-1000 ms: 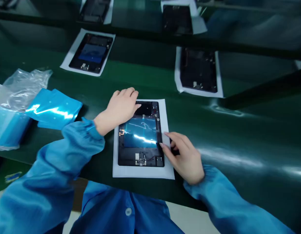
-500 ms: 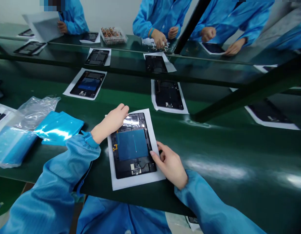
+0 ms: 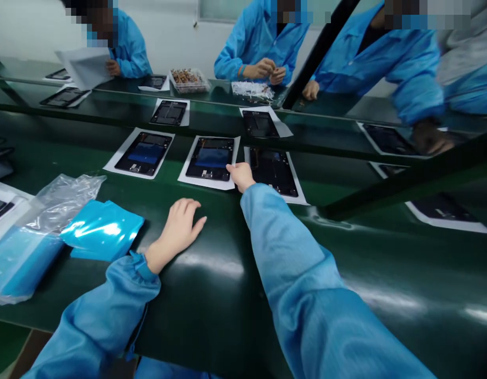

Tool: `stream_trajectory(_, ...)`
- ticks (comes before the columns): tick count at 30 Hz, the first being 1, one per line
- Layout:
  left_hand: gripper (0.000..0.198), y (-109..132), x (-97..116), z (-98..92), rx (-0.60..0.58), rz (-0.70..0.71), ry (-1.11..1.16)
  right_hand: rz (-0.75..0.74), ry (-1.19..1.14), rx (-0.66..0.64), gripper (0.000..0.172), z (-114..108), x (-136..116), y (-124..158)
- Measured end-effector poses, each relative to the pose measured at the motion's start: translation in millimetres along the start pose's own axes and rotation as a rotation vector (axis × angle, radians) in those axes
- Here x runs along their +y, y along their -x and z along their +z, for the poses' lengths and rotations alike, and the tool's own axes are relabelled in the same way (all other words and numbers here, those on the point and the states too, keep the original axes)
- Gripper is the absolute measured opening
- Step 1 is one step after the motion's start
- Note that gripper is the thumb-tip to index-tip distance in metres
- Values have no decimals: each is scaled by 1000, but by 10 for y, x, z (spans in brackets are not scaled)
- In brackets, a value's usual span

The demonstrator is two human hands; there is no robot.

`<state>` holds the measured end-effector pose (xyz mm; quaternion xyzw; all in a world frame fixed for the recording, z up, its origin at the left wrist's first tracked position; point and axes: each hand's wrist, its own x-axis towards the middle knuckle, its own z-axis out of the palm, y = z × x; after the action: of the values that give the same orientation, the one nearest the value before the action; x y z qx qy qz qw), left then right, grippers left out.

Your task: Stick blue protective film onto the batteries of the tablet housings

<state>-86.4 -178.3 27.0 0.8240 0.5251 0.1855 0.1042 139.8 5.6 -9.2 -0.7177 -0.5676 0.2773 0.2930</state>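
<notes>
My right hand (image 3: 242,176) reaches forward and pinches the right edge of an opened tablet (image 3: 210,159) with a blue film over its middle. This tablet lies on a white paper sheet (image 3: 207,183) in the row beyond me. My left hand (image 3: 181,227) rests over the green bench, holding nothing, its fingers apart. Left of it lies a stack of shiny blue film sheets (image 3: 103,230), beside a clear plastic bag (image 3: 30,258) holding more blue film.
Other opened tablets on paper lie left (image 3: 142,152) and right (image 3: 275,173). A dark slanted post (image 3: 417,158) stands at the right. Across the bench, people in blue coats work near a clear tub (image 3: 188,80) of small parts and a white scrap pile (image 3: 251,90).
The tablet on its paper has moved forward from in front of me into the far row, with my right hand on it. My left hand has come off it and drawn back.
</notes>
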Motion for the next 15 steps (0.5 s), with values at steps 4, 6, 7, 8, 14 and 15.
stream_trajectory(4, 41, 57, -67, 156, -98, 47, 38, 60, 173, 63, 41, -279, 93, -124)
stream_trajectory(6, 43, 23, -102, 190, -108, 60, 53, 113, 262, 153, 42, -536, 274, -29)
stream_trajectory(7, 43, 4, -117, 204, -107, 65, 57, 156, 306, 203, 42, -672, 375, 27)
stream_trajectory(8, 42, -11, -130, 217, -104, 69, 60, 208, 348, 248, 43, -803, 473, 78)
stream_trajectory(14, 40, -22, -179, 240, -67, 103, 57, 384, 429, 276, 46, -1241, 774, 181)
stream_trajectory(15, 39, -25, -180, 240, -61, 108, 54, 367, 425, 264, 46, -1265, 772, 187)
